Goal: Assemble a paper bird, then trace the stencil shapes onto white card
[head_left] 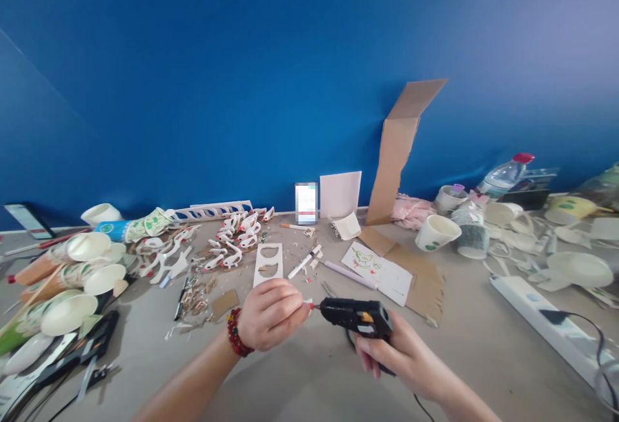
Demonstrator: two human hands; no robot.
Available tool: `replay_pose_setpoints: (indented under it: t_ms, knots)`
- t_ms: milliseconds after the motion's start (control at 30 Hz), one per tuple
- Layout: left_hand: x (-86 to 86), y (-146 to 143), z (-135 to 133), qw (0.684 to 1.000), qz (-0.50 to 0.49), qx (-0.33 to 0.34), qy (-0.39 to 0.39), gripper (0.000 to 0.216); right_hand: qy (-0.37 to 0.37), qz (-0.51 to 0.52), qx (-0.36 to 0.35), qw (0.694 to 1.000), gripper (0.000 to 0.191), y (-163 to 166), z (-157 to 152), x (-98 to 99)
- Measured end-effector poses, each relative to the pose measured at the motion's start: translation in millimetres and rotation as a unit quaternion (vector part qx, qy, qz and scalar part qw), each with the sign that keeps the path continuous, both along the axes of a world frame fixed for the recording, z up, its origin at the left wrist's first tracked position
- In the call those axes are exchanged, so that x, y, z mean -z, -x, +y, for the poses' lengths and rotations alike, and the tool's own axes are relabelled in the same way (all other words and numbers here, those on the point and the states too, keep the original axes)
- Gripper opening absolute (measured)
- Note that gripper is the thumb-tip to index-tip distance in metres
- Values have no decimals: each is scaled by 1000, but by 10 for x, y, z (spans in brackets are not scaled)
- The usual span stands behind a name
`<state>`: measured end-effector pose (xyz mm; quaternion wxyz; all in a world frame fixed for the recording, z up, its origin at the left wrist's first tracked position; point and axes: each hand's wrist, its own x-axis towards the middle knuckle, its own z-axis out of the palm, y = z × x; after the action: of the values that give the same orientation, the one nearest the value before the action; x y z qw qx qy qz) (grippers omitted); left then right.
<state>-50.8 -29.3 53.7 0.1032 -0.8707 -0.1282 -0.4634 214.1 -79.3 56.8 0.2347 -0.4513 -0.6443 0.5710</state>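
My right hand (394, 352) grips a black glue gun (358, 316) low in the middle of the view, its nozzle pointing left. My left hand (271, 322), with a red bead bracelet on the wrist, is closed in a pinch on a small white piece (306, 302) held right at the gun's red tip. Both hands hover just above the grey table (300, 377). Behind them lie a white marker (304, 261), a white card with round cutouts (268, 263) and a heap of small white and red cut shapes (235, 238).
Stacked paper cups (72, 280) crowd the left edge. A folded cardboard strip (399, 151) leans on the blue wall. Cups (435, 231), a plastic bottle (503, 177) and scraps fill the right; a white power strip (546, 328) lies at the right front. A drawn-on paper sheet (377, 270) lies centre.
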Motion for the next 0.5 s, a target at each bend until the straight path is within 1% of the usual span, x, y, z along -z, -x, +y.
replay_pose_setpoints:
  t_ms: [200, 333, 500]
  knots:
    - [12, 3, -9, 1000, -4, -10, 0, 21, 1, 14, 0, 1000, 32, 11, -10, 6]
    - [3, -4, -12, 1000, -13, -3, 19, 22, -1, 24, 14, 1000, 31, 1, -30, 19]
    - [2, -11, -1, 1000, -20, 5, 18, 28, 0, 6, 2, 1000, 31, -11, -60, 5]
